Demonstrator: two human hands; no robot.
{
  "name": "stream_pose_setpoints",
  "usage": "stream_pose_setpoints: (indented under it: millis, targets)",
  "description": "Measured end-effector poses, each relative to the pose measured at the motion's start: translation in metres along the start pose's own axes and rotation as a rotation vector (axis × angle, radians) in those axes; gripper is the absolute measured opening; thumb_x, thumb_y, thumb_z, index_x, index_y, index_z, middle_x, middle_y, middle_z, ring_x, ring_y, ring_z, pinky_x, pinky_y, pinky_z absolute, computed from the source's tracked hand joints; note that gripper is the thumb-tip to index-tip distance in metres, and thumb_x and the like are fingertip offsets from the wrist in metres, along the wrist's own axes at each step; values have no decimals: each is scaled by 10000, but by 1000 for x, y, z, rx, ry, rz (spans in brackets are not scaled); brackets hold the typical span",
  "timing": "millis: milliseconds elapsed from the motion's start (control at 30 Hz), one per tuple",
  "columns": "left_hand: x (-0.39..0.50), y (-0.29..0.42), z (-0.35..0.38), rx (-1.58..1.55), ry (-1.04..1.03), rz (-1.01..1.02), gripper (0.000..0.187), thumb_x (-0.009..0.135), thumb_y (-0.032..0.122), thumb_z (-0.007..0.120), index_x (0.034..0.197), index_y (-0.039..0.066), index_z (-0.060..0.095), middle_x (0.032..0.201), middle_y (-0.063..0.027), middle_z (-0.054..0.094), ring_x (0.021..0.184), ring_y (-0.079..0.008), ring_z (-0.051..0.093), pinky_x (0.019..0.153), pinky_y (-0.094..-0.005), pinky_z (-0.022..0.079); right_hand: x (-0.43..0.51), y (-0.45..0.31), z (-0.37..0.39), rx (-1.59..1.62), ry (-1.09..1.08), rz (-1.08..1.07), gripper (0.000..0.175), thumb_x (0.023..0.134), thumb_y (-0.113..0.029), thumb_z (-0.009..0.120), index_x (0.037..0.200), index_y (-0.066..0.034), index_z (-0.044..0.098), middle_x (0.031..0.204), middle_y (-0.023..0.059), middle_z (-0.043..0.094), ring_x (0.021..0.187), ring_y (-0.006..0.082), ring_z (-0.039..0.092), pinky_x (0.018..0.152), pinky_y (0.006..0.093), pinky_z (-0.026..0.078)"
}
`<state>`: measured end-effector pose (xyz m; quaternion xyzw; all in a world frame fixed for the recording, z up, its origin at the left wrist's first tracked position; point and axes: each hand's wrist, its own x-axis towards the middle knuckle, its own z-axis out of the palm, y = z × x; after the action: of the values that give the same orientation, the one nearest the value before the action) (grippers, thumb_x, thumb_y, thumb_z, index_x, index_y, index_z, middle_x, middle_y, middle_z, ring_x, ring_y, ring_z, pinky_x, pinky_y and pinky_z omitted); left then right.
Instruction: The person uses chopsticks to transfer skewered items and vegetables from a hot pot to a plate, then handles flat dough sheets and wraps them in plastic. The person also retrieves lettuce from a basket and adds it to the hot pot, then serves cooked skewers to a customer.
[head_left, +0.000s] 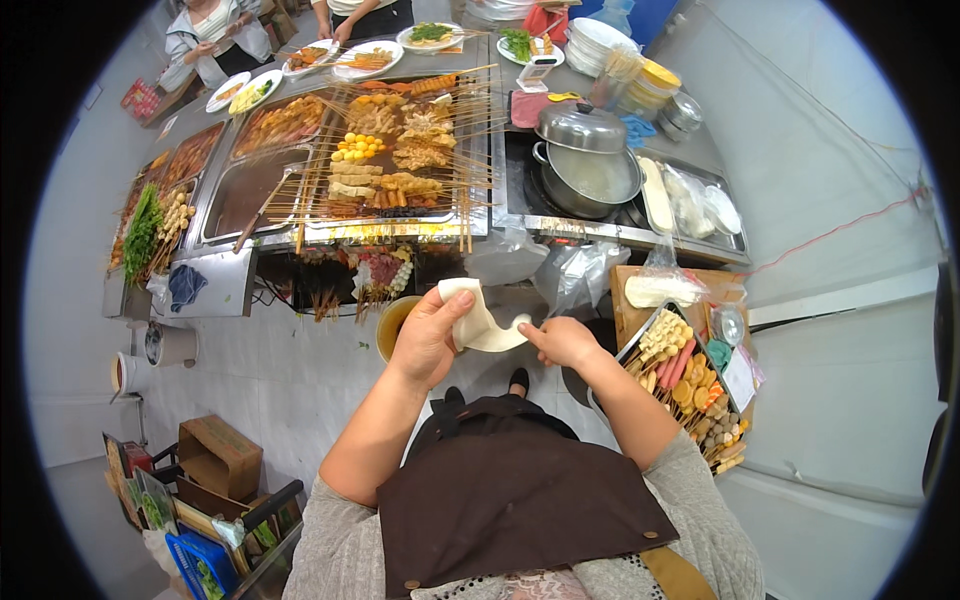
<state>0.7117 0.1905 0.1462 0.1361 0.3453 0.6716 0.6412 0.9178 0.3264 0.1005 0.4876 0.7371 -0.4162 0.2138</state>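
My left hand (429, 334) grips a pale, flat strip that looks like dough or tofu skin (480, 322), its thumb on the upper end. The strip hangs in a curve, and its far end is pinched in the fingers of my right hand (559, 341). Both hands are in the air before my brown apron (517, 502). Beyond them a steel simmering tray (394, 161) holds many skewers of food. To its right stands a steel pot (589, 176) of cloudy liquid, its lid (581, 127) resting tilted at the back of the rim.
A tray of skewers (694, 382) and a wooden board (624, 281) lie at the right. A yellowish bucket (394, 322) stands below the counter, partly behind my left hand. Cardboard box (219, 454) and blue basket (196, 562) are at lower left. People (214, 34) stand across the counter.
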Motion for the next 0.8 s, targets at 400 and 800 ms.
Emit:
stream_pose_setpoints:
  millis: [400,800]
  targets:
    - [-6,-23,-8,185,89,44,259,1005,243,584,1159,42,638,1055,-15,667,916,-100,623,795,-263,504,-43,-73,-3,1137,-102,-563,162,943,-201,666,982,-45,645,971,39,683,929,121,629,879,280,475]
    - [-28,46,-237,-420,524,444,341,1017,182,477,1286,-22,527,1259,-123,609,1190,-250,581,1053,-418,479,-28,185,-139,2033,700,-443,104,927,-173,557,919,-71,572,745,27,566,590,91,536,504,241,470]
